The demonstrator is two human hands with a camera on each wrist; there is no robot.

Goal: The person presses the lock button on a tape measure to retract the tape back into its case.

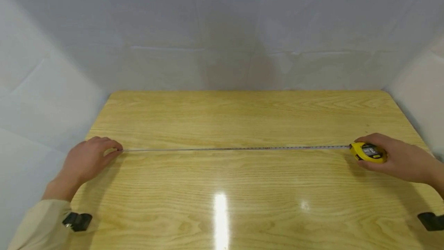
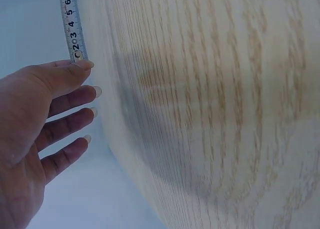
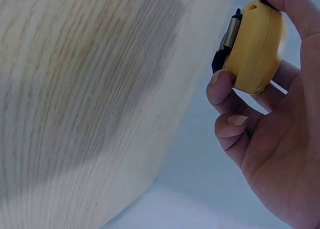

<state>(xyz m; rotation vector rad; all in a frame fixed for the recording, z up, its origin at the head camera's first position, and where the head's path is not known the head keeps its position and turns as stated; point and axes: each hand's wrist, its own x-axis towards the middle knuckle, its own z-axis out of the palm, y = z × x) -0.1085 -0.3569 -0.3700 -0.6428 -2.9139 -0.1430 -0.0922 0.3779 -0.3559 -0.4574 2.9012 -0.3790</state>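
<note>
A yellow and black tape measure (image 1: 368,152) is gripped in my right hand (image 1: 404,159) near the table's right side. Its blade (image 1: 243,149) runs out leftward in a straight line across the tabletop. At the far left, my left hand (image 1: 88,159) pinches the blade's end between thumb and forefinger. In the left wrist view, the low numbers of the blade (image 2: 71,24) show just beyond the pinching fingertips, and the other fingers are spread apart. Seen from the right wrist, the yellow case (image 3: 260,44) sits between thumb and fingers, with its metal belt clip (image 3: 230,34) facing the table.
The light wood-grain table (image 1: 222,119) has rounded far corners. Pale sheeting (image 1: 229,30) rises behind it and along both sides. A bright light reflection (image 1: 221,219) lies on the near part of the tabletop. Small black devices are at both wrists.
</note>
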